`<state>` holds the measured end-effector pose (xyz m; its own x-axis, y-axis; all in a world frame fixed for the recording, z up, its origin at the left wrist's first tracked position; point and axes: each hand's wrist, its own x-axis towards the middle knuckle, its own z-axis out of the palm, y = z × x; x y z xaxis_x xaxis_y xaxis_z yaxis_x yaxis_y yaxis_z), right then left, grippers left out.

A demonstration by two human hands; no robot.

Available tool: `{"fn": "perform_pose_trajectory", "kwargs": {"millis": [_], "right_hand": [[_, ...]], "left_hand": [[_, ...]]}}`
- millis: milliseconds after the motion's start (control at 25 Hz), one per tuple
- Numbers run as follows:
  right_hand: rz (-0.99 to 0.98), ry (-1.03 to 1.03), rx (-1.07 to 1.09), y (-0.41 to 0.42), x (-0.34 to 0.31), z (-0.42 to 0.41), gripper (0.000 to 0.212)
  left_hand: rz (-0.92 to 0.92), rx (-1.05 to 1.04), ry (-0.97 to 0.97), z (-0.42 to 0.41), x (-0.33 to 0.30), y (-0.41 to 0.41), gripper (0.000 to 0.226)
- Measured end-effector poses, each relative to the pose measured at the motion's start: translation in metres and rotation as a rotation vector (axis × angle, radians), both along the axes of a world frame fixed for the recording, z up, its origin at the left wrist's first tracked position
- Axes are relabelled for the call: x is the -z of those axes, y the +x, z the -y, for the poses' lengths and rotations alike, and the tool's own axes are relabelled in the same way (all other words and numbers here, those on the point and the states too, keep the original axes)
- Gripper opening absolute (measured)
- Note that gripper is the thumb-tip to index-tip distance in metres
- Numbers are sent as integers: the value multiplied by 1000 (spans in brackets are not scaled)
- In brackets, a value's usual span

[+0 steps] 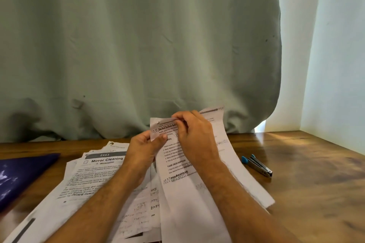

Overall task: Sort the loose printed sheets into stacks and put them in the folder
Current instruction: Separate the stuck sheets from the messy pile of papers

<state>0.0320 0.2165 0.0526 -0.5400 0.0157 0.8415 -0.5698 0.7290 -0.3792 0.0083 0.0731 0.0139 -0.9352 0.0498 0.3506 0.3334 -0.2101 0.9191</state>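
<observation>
I hold a few printed sheets [178, 165] raised above the table in both hands. My left hand [143, 152] pinches the left edge of the top sheet near its upper corner. My right hand [194, 134] grips the top edge, fingers curled over the heading. A second sheet [233, 156] fans out behind to the right. A loose pile of printed sheets [94, 173], the top one headed "Mirror Cleaning", lies on the table to the left under my left forearm. The dark purple folder [21, 175] lies shut at the far left.
A blue and metal stapler [257, 165] lies on the wooden table [316, 173] to the right of the sheets. A pale green curtain [138, 45] hangs right behind the table. A white wall [335, 65] bounds the right side.
</observation>
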Motion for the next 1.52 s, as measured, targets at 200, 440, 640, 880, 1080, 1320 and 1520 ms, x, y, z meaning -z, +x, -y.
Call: {"fn": "perform_pose_trajectory", "kwargs": {"millis": [200,440,640,880,1080,1320,1520], "right_hand": [[-45,133,-21,5,-53,7,25],[73,220,-79,-9,-74,43,22],[344,250,-27,-24,-3,75,24],[602,268,-13,-27,35,90,11],[670,264,-86,-14,52,98,27],[726,319,-108,-13,53,99,33],[739,333,-103,-20,55,98,31]], "left_hand": [[4,54,179,15,-29,8,24],[139,158,93,68,-36,7,29],[373,-66,-145,113,-18,-5,42],[136,-560,-1094,135,16,-28,30],[169,-504,-1405,142,25,-29,73],[317,-461,-1306,138,20,-26,80],[346,-459,-1273,140,17,-26,82]]}}
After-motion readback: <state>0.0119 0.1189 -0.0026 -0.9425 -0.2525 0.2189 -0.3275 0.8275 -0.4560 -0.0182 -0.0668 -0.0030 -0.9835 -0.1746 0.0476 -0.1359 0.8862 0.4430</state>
